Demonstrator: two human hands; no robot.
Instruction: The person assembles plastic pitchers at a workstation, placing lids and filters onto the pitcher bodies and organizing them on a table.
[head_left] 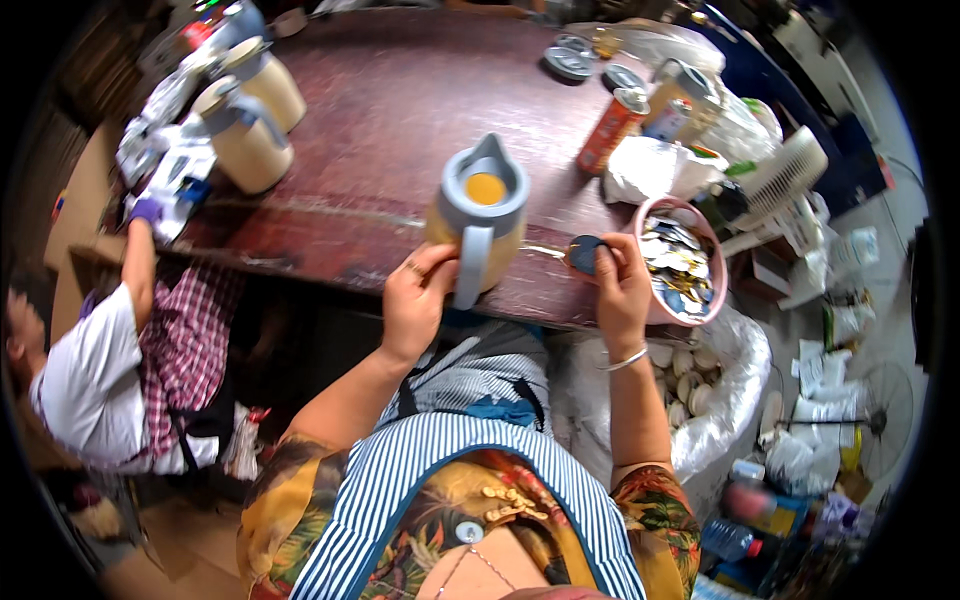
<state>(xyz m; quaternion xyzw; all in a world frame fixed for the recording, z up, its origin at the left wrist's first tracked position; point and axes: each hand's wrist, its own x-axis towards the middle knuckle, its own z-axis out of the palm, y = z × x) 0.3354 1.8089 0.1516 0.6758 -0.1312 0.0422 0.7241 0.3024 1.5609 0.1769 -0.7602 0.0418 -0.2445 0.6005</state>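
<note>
A cream thermal jug (507,246) with a grey-blue collar, spout and handle stands at the table's near edge. Its spout points away from me, and its round opening looks orange inside. My left hand (414,302) is closed against the jug's left side, by the handle; the fingertips are partly hidden. Right of the jug, my right hand (622,285) pinches a dark round disc (584,254) above the table edge. Close by that hand is a pink tub (716,290) of small shiny gold, silver and dark pieces.
Two more jugs (245,150) stand at the table's (400,110) left, near a co-worker (100,370). Grey lids (568,62), an orange-red can (612,130) and plastic bags lie at the right. Below the tub, a clear bag (735,400) holds several round pale pieces.
</note>
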